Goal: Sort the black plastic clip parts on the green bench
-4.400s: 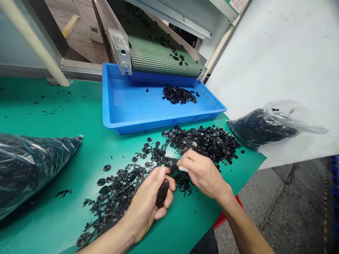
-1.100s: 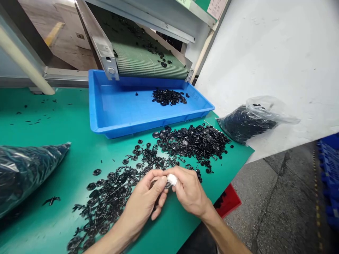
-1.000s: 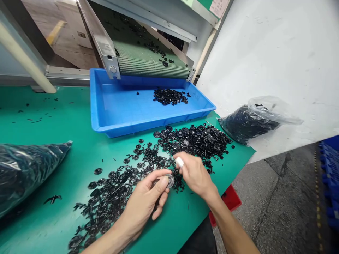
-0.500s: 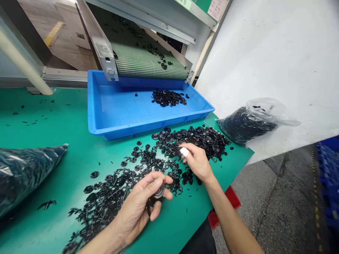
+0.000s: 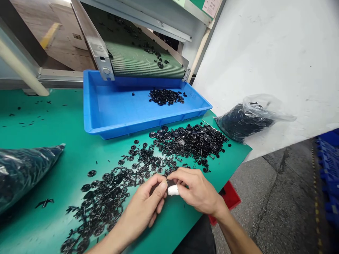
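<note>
Small dark part [image 5: 170, 182] held up above the near side of the green counter [image 5: 169, 229], between the two hands; from where I stand the fingers cover most of it, so I cannot make out its full shape. Left hand [image 5: 148, 199]: grip narrow, thumb and forefinger pinched on the part. Right hand [image 5: 197, 188]: grip narrow as well, forefinger above and thumb below, the part between them; white wrapping [image 5: 173, 190] on that thumb. Just beyond the hands, loose black pieces lie on the counter: a denser heap [image 5: 194, 141] of discs and stems farther off, a looser spread [image 5: 106, 197] running toward the person's left. One branched black piece [image 5: 45, 203] sits apart from these, near a clear bag [image 5: 26, 171] filled with dark contents. Behind the heap stands a blue tray [image 5: 113, 113], a small pile of black pieces [image 5: 166, 96] on its floor. Over its back edge comes the end of a green conveyor belt [image 5: 140, 67], more black bits scattered along it. Off right, another clear bag [image 5: 242, 123] of dark pieces leans by a white panel [image 5: 265, 53]; lower down, a red bin [image 5: 231, 195] shows past the counter edge.
</note>
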Demonstrator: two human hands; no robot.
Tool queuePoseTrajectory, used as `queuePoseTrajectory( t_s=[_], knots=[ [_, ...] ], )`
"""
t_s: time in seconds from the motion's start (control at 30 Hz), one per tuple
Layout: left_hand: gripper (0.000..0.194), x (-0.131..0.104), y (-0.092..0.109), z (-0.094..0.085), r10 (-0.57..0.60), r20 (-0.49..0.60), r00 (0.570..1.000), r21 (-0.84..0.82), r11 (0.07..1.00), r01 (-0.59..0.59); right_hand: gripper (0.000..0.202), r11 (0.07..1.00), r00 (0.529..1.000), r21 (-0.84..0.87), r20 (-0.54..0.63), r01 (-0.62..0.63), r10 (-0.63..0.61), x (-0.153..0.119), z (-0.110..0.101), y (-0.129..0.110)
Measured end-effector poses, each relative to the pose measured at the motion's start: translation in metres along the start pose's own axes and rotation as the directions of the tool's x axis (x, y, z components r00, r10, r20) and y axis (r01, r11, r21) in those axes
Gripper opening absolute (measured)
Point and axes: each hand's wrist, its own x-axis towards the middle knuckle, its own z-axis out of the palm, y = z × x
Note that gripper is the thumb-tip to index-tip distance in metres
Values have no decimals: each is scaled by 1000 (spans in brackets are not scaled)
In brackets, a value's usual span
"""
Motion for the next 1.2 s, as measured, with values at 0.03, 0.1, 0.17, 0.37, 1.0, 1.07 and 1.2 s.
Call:
queuePoseTrajectory(
  t_s=[0.03,0.1,0.17,0.37,1.0,1.07,1.2],
  knots=[
    [38,0,0,-1,5,6,1000,51,999,-6,39,999,998,-22,53,33,-32,2,-5,1],
    [40,1,1,-4,29,24,999,149,988,-32,39,993,984,-57,153,103,-93,7,-12,3],
    [40,1,4,-8,59,57,997,223,972,-70,31,988,973,-89,203,129,-109,11,-15,5],
    [38,2,10,-12,33,117,993,195,979,-56,13,987,992,145,116,-74,57,10,-3,6],
    [48,8,6,-13,-50,-47,998,-380,925,28,24,839,981,-512,-139,-186,133,129,-23,50],
    [48,7,5,-12,-31,-32,999,-334,943,18,21,863,981,-474,-165,-173,106,122,-24,50],
    [48,5,4,-9,0,-32,999,-226,974,-7,28,930,977,-332,-191,-155,94,93,-30,49]
  ],
)
